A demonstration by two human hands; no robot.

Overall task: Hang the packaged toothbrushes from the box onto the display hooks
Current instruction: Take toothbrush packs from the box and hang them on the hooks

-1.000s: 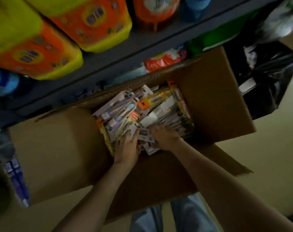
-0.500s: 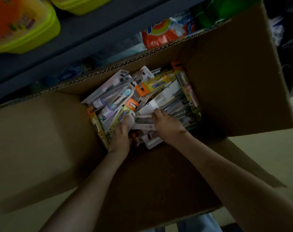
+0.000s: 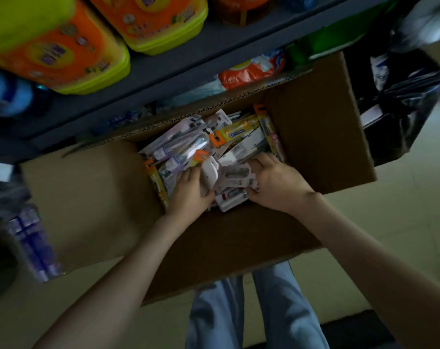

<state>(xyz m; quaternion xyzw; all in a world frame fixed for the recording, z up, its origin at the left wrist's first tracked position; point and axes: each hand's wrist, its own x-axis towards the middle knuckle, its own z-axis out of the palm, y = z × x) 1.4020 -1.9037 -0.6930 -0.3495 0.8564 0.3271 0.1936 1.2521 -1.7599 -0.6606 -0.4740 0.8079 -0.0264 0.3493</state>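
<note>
Cardboard box (image 3: 314, 122) holds packaged toothbrushes (image 3: 183, 147), and my left grip (image 3: 191, 195) and right grip (image 3: 276, 182) both curl round the white packs (image 3: 235, 176) between them.

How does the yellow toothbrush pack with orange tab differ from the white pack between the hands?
The yellow toothbrush pack with the orange tab lies untouched farther back; the white pack is nearer, gripped between the left hand and right hand. The yellow pack is bright, the white pack pale. Both are in the brown cardboard box.
</note>
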